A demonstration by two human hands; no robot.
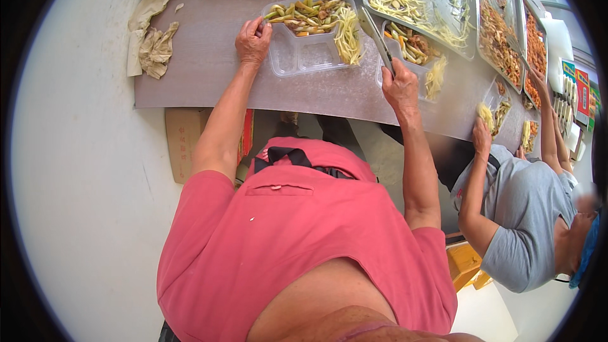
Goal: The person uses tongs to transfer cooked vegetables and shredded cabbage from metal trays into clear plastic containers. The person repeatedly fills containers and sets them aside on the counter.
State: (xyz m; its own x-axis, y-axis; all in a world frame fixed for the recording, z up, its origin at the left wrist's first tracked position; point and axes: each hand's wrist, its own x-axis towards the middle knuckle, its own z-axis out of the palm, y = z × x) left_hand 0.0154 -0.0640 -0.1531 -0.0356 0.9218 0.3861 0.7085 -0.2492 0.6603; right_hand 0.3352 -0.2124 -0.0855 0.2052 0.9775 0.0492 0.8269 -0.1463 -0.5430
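Observation:
A clear compartment meal tray (288, 60) lies on the table before me. Its far section holds green-and-brown cooked vegetable pieces (310, 16); pale yellow shreds (347, 38) fill the right section and spill over the near rim. The near-left compartments are bare. My left hand (254, 41) has its fingers closed at the tray's left rim, beside a green piece. In my right hand (402, 85) is a pair of metal tongs (375, 33), pointing away over the gap between this tray and a second meal tray (423, 92), which holds similar food. The right hand partly covers that second tray.
Large metal trays of food line the table's far side, one with pale shreds (405, 3), another with reddish food (497, 38). Crumpled brown paper (155, 50) lies left. At right, a co-worker in a grey shirt (525, 215) reaches over more meal trays.

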